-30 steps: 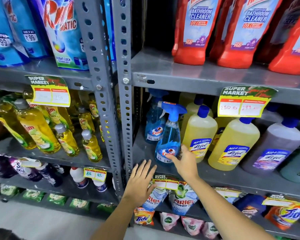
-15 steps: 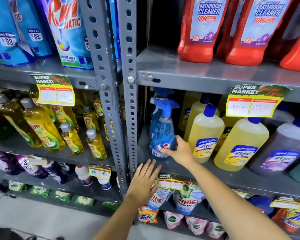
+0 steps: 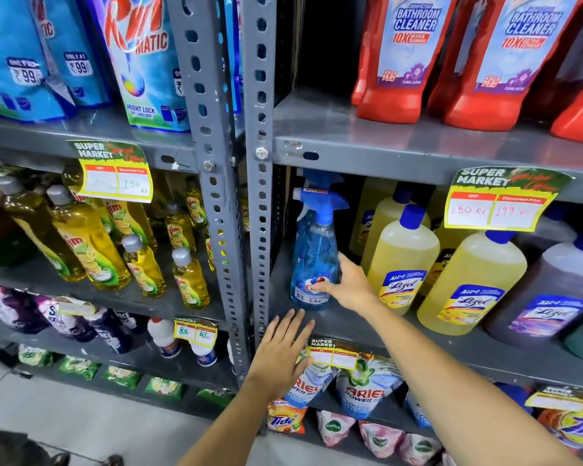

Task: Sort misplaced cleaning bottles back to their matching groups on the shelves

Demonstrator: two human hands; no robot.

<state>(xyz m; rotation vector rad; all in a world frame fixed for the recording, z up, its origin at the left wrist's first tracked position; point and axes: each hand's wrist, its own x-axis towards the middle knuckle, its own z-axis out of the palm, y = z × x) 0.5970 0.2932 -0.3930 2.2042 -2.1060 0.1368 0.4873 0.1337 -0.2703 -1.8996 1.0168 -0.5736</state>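
The blue spray bottle (image 3: 313, 253) stands upright at the left end of your middle shelf (image 3: 401, 334), hard by the grey upright post (image 3: 260, 230), with another blue sprayer behind it. Your right hand (image 3: 349, 285) is on its lower right side, fingers spread across the label (touching, not gripping). Just right of it stand the yellow bottles (image 3: 403, 260) with blue caps. Your left hand (image 3: 280, 353) lies flat and loose on the shelf's front edge, holding nothing.
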